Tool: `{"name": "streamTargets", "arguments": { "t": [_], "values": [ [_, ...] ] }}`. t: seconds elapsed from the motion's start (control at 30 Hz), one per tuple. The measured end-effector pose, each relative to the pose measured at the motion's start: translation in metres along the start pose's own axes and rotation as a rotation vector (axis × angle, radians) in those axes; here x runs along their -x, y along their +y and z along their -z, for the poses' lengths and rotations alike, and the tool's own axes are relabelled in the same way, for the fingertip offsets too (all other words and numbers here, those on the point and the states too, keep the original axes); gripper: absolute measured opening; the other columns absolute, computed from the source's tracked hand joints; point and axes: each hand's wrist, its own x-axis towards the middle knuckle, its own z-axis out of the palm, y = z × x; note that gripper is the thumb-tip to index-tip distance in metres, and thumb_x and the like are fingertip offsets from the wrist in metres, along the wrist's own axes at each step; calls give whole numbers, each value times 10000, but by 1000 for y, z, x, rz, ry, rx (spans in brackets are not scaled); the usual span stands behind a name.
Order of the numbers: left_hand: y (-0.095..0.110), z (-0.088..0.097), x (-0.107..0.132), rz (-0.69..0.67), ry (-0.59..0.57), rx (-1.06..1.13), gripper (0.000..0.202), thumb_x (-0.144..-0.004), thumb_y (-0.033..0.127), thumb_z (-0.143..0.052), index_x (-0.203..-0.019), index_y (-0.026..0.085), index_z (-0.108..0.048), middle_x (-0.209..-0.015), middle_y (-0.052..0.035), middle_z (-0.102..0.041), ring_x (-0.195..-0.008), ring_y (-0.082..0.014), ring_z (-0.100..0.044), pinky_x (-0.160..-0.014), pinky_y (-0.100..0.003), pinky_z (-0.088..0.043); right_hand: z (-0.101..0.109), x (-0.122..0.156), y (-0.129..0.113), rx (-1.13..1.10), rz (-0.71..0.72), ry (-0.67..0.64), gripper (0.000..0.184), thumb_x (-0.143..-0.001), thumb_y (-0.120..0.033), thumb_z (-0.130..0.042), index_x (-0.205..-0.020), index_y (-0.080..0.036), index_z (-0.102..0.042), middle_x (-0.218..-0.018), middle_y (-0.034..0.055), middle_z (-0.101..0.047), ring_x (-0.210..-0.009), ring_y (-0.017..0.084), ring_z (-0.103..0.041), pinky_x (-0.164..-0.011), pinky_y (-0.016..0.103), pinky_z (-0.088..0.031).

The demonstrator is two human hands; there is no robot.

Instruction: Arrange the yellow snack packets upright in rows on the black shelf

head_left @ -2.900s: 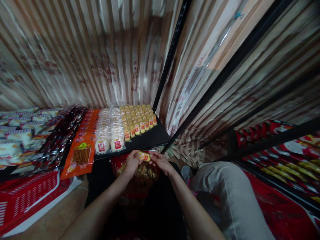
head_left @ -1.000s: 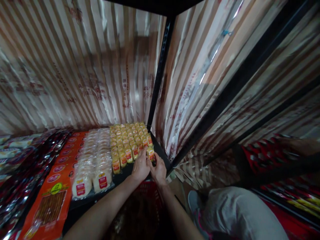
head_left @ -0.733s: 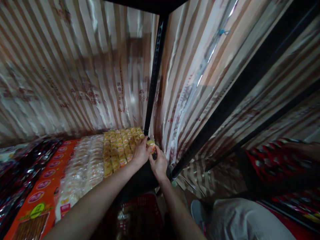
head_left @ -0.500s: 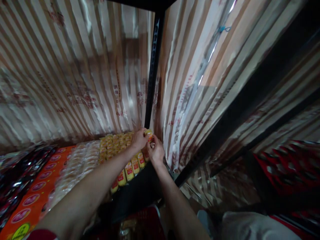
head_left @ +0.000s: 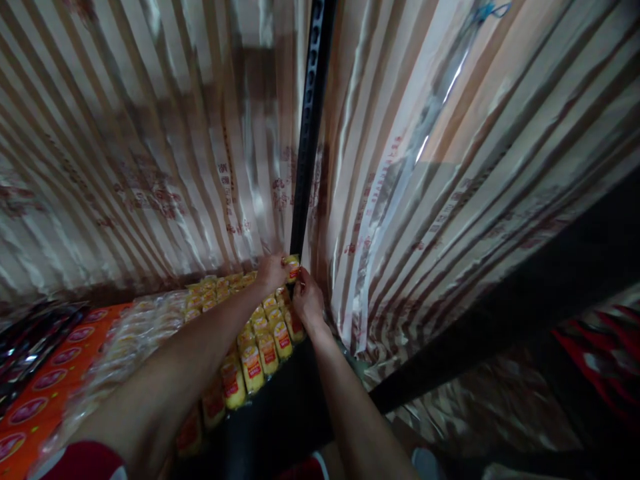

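In the far corner of the shelf, my left hand (head_left: pixel 273 272) is closed on a small yellow packaged cake (head_left: pixel 292 268) with a red label. My right hand (head_left: pixel 309 298) is just below and to the right, its fingers curled in a pinch at the pack's lower right edge. Beneath both hands, rows of similar yellow packaged cakes (head_left: pixel 253 368) stand side by side on the dark shelf (head_left: pixel 285 400). My left forearm hides part of these rows.
Clear-wrapped pale packs (head_left: pixel 145 327), an orange printed box or strip (head_left: pixel 60 363) and dark shiny packs (head_left: pixel 30 347) lie to the left. A black perforated post (head_left: pixel 307 133) rises at the corner before striped sheeting (head_left: pixel 190 133). Red packs (head_left: pixel 600 360) are at right.
The view has moved closer and tilted, so more yellow packs show. The cake is now held mostly by my left hand, while my right hand has slipped slightly down from it.
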Motion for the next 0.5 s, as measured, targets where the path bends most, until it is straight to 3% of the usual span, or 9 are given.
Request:
{"name": "streamTargets", "arguments": {
  "t": [0.27,0.5],
  "values": [
    [-12,-17,-3,3,-67,-132,348,-783,214,-519,-1130,202,-543,-934,-46,-680,-847,-155,-621,-781,-256,-449,-4,-4,4,114,-79,-123,371,-823,-143,-387,-1159,-187,-539,-960,68,-680,-821,161,-631,-705,218,-434],
    [-20,-26,0,60,-66,-228,339,-781,266,-530,-1119,251,-553,-1000,-64,-659,-948,-193,-599,-811,-272,-438,-11,-8,8,173,-84,-148,366,-819,-168,-394,-1133,-224,-572,-899,56,-696,-800,187,-639,-683,247,-434]
  ]
}}
